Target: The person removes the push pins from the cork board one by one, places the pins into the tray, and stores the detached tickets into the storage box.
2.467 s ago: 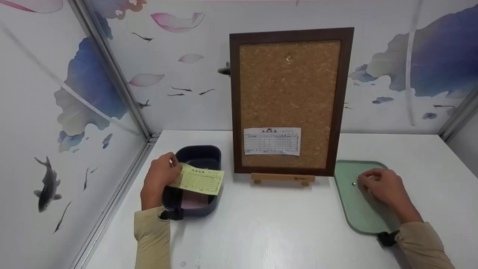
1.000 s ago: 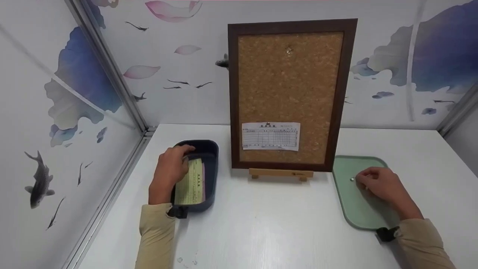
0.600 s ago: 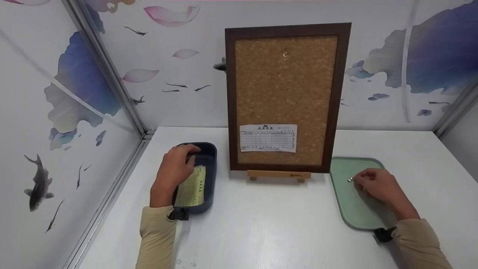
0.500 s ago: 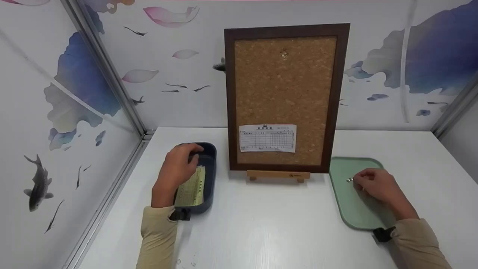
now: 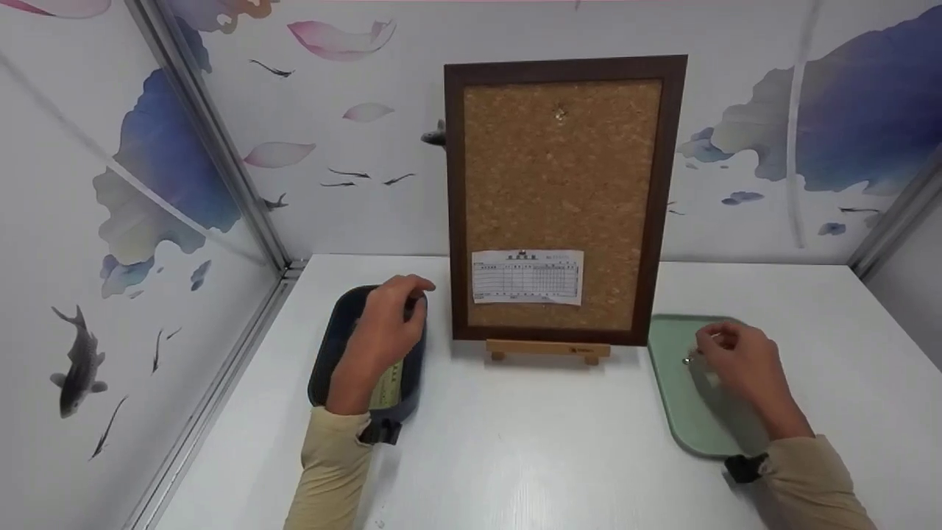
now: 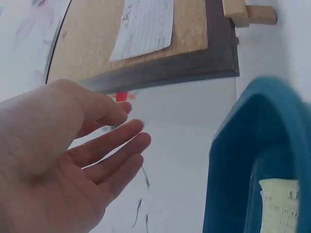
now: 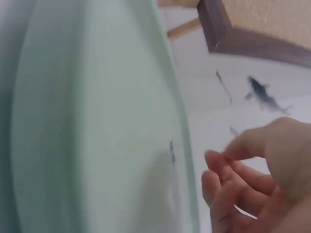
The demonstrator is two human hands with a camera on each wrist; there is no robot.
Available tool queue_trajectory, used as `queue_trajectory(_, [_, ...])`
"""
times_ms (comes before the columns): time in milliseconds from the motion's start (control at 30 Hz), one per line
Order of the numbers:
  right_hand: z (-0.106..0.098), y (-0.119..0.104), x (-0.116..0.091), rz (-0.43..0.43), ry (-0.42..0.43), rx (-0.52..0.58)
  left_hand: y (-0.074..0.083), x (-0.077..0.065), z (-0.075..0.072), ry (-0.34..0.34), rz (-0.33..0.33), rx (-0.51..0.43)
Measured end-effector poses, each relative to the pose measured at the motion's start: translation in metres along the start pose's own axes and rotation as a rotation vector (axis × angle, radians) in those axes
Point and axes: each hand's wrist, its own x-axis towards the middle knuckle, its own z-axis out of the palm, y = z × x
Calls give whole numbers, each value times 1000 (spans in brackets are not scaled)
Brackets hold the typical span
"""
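Over the dark blue bin point(image 5: 324, 368), my left hand point(image 5: 379, 338) has its fingers spread and holds nothing. A yellow-green printed slip point(image 6: 279, 206) lies inside the bin, partly covered by that hand in the head view. My right hand point(image 5: 747, 368) is raised slightly above the green tray point(image 5: 699, 427), its thumb and index fingertips together. Whether a small pin is between them does not show. Small shiny pins point(image 7: 172, 151) lie on the tray beside these fingers. A white printed form point(image 5: 527, 278) is fixed low on the cork board point(image 5: 559, 199).
The brown-framed board stands on a small wooden easel point(image 5: 548, 348) at the back of the white table point(image 5: 544, 449), between bin and tray. Near the board's top sits a small shiny pin point(image 5: 559, 112). Painted white panels point(image 5: 353, 228) close off the back and left side.
My left hand has let the yellow slip go into the bin, then moved right and away from it. My right hand has stayed at the tray and just lifted a little.
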Motion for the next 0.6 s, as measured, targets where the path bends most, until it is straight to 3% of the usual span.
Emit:
queue_trajectory(333, [6, -70, -8, -189, 302, 100, 27, 10, 27, 123, 28, 16])
queue_trajectory(600, [11, -112, -13, -389, 381, 191, 48, 27, 35, 256, -42, -41])
